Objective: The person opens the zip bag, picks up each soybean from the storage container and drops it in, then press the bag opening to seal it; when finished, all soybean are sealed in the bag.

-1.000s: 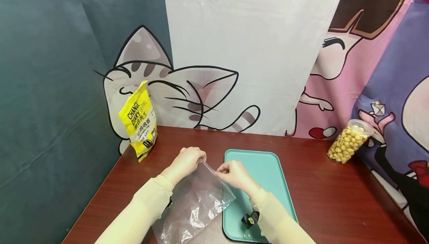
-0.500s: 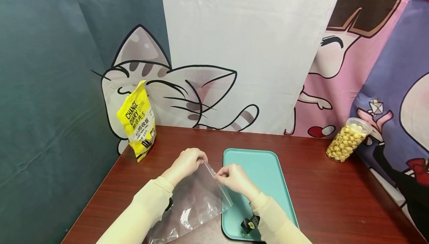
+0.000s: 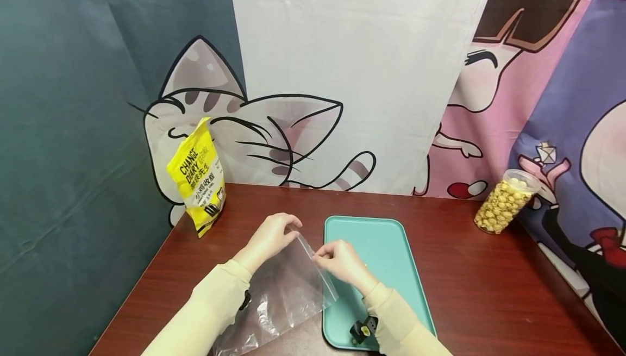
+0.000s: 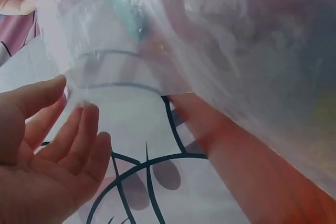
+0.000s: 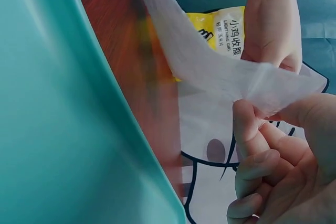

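A clear zip-seal bag (image 3: 281, 293) hangs between the two hands, its zip edge slanting down to the right. My right hand (image 3: 344, 262) pinches that edge between thumb and forefinger; the right wrist view shows the plastic (image 5: 273, 90) caught there, other fingers curled below. The left hand (image 3: 270, 236) is at the bag's upper corner, thumb apart from the fingers. In the left wrist view the left hand (image 4: 58, 150) has loosely bent fingers beside the bag's edge (image 4: 79, 77); whether a fingertip touches it, I cannot tell. No contents show inside the bag.
A teal tray (image 3: 371, 231) lies under the right forearm, partly overlapped by the bag. At the back left, a yellow snack packet (image 3: 198, 176) leans against the wall cloth. A clear jar of popcorn (image 3: 506, 206) stands at the back right of the brown table (image 3: 469, 291).
The left thumb and fingers have parted from their pinch on the bag's corner. The right hand keeps its pinch, and the bag's lower part has shifted slightly left. The head view has drifted slightly.
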Action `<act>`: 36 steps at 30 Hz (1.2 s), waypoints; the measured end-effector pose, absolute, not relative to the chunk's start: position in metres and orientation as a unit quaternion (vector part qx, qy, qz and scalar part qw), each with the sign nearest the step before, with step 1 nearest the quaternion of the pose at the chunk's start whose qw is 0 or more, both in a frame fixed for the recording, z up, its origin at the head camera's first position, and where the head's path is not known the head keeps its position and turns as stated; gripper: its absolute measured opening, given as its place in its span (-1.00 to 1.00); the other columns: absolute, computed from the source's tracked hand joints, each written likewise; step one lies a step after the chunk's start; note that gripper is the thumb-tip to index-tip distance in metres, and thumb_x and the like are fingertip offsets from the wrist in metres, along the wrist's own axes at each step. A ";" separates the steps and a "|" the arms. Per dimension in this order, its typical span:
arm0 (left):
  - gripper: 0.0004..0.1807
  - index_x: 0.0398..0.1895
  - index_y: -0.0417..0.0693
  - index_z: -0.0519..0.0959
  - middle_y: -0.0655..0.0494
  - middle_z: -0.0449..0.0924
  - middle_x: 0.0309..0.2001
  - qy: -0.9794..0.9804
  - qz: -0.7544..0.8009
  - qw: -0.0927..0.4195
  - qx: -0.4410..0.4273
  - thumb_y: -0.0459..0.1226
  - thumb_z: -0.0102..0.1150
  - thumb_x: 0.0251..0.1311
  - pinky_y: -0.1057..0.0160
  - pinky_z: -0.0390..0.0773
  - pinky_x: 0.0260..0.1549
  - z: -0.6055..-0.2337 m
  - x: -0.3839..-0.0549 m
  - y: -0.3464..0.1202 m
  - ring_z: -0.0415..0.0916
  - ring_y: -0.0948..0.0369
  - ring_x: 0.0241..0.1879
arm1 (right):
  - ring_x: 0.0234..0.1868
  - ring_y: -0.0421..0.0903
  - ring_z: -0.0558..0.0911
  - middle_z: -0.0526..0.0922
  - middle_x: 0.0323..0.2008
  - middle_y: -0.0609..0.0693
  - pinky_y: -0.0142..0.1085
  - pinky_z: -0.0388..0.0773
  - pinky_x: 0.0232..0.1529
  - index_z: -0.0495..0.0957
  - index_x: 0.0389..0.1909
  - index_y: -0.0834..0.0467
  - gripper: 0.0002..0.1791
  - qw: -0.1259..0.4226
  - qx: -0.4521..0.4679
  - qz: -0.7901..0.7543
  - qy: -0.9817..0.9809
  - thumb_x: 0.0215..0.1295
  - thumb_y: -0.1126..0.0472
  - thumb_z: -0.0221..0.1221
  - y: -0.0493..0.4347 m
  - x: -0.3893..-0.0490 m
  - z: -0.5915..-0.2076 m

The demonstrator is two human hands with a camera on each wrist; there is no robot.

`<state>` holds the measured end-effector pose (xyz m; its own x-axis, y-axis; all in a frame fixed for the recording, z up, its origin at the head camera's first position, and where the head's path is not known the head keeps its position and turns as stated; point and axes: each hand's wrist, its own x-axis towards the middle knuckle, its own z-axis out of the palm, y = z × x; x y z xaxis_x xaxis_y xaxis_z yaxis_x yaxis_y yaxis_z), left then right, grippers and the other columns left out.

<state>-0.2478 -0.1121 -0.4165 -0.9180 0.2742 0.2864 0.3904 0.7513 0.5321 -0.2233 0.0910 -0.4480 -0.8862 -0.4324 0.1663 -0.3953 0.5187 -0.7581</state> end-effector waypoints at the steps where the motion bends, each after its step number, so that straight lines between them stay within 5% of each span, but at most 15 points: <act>1: -0.82 -0.26 -0.10 0.64 0.11 0.63 -0.32 -0.930 -0.308 0.104 -0.170 -0.39 0.31 0.02 0.22 0.56 -0.26 -0.416 -0.247 -0.113 0.57 0.19 -0.31 | -0.66 -0.36 0.40 0.60 -0.66 -0.15 -0.48 0.37 -0.60 0.69 -0.53 0.14 -0.89 0.021 -0.237 -0.429 0.871 0.14 0.27 0.25 0.091 -0.223 -0.448; 6: -0.92 -0.38 -0.09 0.59 0.14 0.57 -0.48 -0.933 -0.321 0.121 -0.110 -0.32 0.28 0.06 0.27 0.50 -0.41 -0.417 -0.242 -0.114 0.48 0.23 -0.45 | -0.65 -0.35 0.41 0.61 -0.65 -0.14 -0.47 0.38 -0.60 0.69 -0.52 0.15 -0.89 0.020 -0.230 -0.435 0.870 0.14 0.28 0.25 0.090 -0.222 -0.449; 14: -0.55 -0.72 -0.01 0.51 0.24 0.44 -0.76 -0.925 -0.365 -0.030 -0.099 0.06 0.14 0.20 0.34 0.38 -0.65 -0.428 -0.220 -0.098 0.38 0.31 -0.68 | -0.65 -0.37 0.43 0.62 -0.66 -0.12 -0.49 0.38 -0.61 0.69 -0.52 0.15 -0.89 0.007 -0.222 -0.444 0.868 0.15 0.26 0.26 0.090 -0.218 -0.448; 18: -0.49 -0.75 0.00 0.51 0.27 0.44 -0.79 -0.918 -0.380 -0.034 -0.106 0.14 0.11 0.18 0.35 0.35 -0.69 -0.433 -0.214 -0.089 0.37 0.32 -0.70 | -0.66 -0.39 0.41 0.63 -0.65 -0.13 -0.51 0.34 -0.62 0.69 -0.51 0.13 -0.90 -0.003 -0.224 -0.445 0.867 0.14 0.25 0.26 0.089 -0.218 -0.448; 36: -0.74 -0.61 -0.12 0.56 0.14 0.54 -0.71 -0.878 -0.465 -0.057 -0.095 -0.21 0.21 0.19 0.36 0.46 -0.71 -0.436 -0.210 -0.087 0.39 0.35 -0.76 | -0.69 -0.37 0.39 0.57 -0.69 -0.12 -0.50 0.30 -0.66 0.59 -0.59 0.14 -0.78 0.022 -0.223 -0.462 0.858 0.14 0.13 0.31 0.090 -0.213 -0.451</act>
